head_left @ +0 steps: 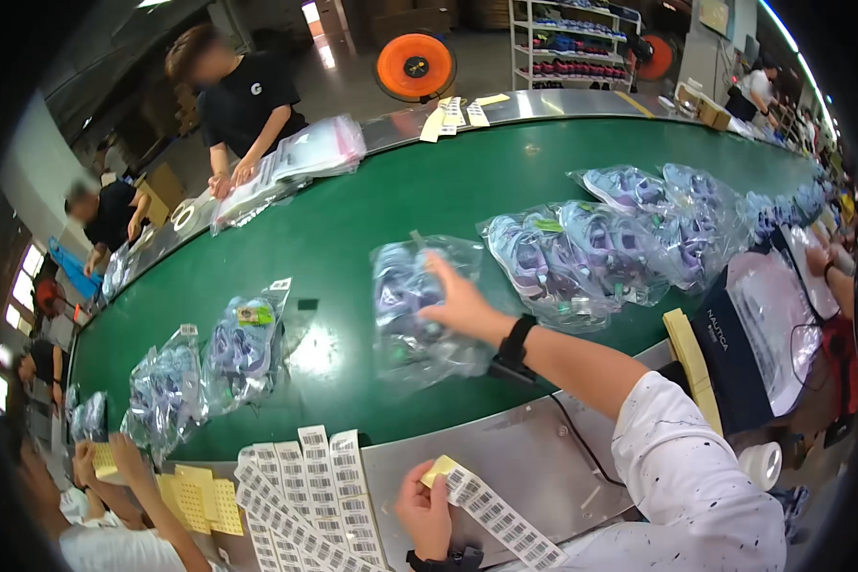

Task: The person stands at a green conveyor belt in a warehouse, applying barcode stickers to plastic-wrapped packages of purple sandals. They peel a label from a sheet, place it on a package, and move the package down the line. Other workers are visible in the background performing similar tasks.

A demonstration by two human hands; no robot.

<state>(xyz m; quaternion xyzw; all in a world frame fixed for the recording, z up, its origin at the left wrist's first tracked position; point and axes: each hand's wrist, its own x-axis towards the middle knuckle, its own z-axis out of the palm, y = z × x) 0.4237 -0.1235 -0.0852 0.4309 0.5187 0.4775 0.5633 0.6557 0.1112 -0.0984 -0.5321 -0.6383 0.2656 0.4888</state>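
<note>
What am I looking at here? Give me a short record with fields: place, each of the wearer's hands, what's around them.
Place: long green conveyor belt with a metal ledge, in a factory hall
Right hand: stretched out flat on a clear bag of purple shoes on the belt
Left hand: holds a strip of barcode stickers
On the ledge: more sticker strips
On the belt: further bagged shoes
Others: a person in black across the belt handling bags

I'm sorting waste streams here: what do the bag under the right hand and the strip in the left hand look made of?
Bag: thin clear plastic film, glossy; it glares and shows shoes inside. Strip in the left hand: likely paper labels, matte white with yellow backing.
</note>
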